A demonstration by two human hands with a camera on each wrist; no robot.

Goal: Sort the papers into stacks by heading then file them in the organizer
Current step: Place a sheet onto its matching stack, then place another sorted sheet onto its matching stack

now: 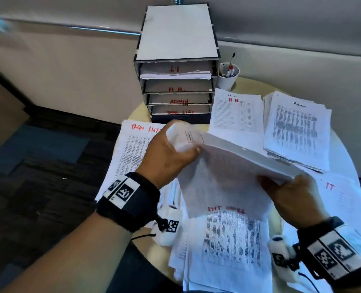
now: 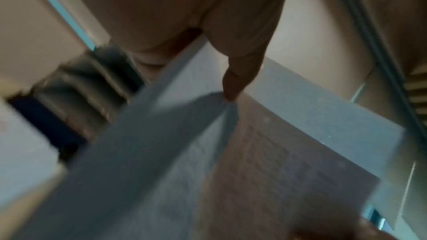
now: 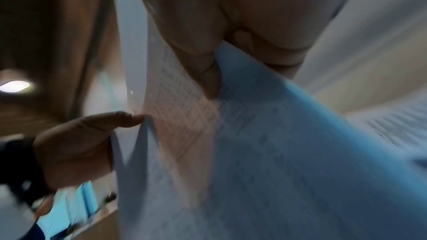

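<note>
Both hands hold one thick stack of white papers tilted above the round table. My left hand grips its far left corner; my right hand grips its near right corner. One sheet hangs down from the stack. In the left wrist view the thumb presses on the blurred sheet. In the right wrist view the thumb pinches the paper. Sorted piles lie on the table: Task List at left, H.R., Admin, IT at right.
A dark organizer with trays marked IT, H.R., ADMIN and TASK LIST stands at the table's back; its top tray holds papers. Beside it is a white cup of pens. An upside-down Task List sheet lies nearest me. Carpet floor lies left.
</note>
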